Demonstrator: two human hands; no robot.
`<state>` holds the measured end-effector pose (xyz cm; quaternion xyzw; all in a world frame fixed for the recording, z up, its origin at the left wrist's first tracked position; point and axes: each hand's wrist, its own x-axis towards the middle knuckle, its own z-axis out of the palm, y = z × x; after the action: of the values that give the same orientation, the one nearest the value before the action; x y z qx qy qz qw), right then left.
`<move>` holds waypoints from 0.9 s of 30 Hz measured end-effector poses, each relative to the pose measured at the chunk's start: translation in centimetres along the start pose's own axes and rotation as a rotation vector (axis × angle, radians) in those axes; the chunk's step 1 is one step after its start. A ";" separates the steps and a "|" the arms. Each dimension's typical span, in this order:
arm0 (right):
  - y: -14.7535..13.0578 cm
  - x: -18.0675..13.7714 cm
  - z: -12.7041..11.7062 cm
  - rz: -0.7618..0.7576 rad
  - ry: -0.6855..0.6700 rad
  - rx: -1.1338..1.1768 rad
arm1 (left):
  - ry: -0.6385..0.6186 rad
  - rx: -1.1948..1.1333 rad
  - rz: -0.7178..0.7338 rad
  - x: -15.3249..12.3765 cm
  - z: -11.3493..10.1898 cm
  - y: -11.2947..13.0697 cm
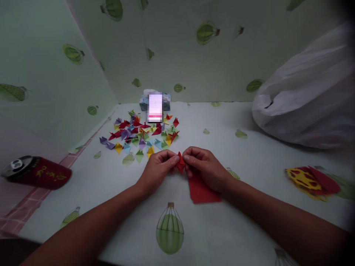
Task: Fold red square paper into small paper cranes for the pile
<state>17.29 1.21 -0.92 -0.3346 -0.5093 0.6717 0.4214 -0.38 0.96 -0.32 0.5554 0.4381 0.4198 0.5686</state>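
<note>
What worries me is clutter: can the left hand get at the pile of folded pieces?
Probably yes: the pile of folded pieces lies just beyond the left hand, with nothing between them. That hand pinches the red piece together with the right hand.

Matt paper, sharply creased, for the folded red piece [180, 162]; red sheets [203, 192] are smooth matt paper; coloured folded pieces [141, 135] are also matt paper. The worktop [249, 159] cover looks like smooth printed plastic with low sheen. The white bag [310, 92] is thin crinkled plastic. The red can [41, 173] is glossy with a shiny metal end.
</note>
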 end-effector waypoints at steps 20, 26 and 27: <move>-0.6 0.2 0.0 0.052 0.022 -0.051 | -0.032 0.086 0.018 0.0 -0.1 0.4; -0.9 0.0 0.2 0.080 0.034 -0.129 | -0.033 0.108 0.010 -0.1 -0.1 0.1; -1.0 0.0 0.3 0.083 0.040 -0.141 | -0.031 0.106 0.006 -0.1 0.0 0.2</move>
<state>17.26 1.23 0.10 -0.3976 -0.5327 0.6441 0.3787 -0.45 0.91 -0.13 0.5925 0.4493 0.3890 0.5438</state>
